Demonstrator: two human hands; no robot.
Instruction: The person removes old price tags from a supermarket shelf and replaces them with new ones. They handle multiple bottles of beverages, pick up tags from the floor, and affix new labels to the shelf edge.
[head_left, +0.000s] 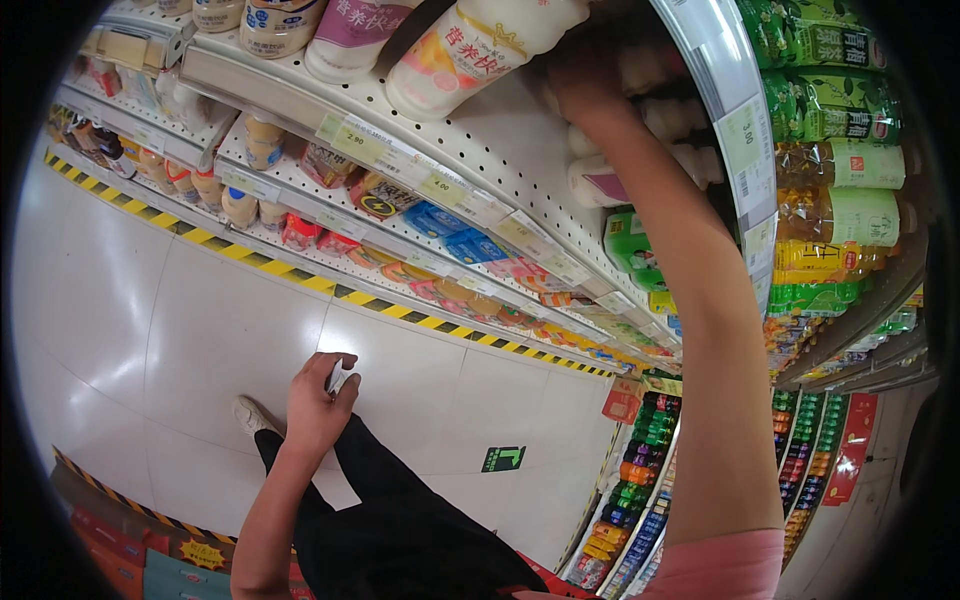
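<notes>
My left hand (319, 397) hangs over the floor with its fingers curled around a small white object (337, 376); most of that object is hidden in the palm. My right arm stretches up into a drinks shelf (499, 112). In the shadow at its far end is my right hand (589, 82), dark and blurred, so its fingers and anything in them cannot be made out. Left of it, a white plastic drink bottle (480, 56) with a fruit-printed label leans at an angle. White bottles lie in view beyond my forearm, one with a purple label (600, 182).
Price tags (442, 184) line the shelf's front edge. Lower tiers hold blue packets (469, 244) and small bottles (240, 206). Above on the right, green bottles (847, 105) stand behind a curved price rail (739, 135). Yellow-black tape (300, 277) borders the tiled floor (217, 315).
</notes>
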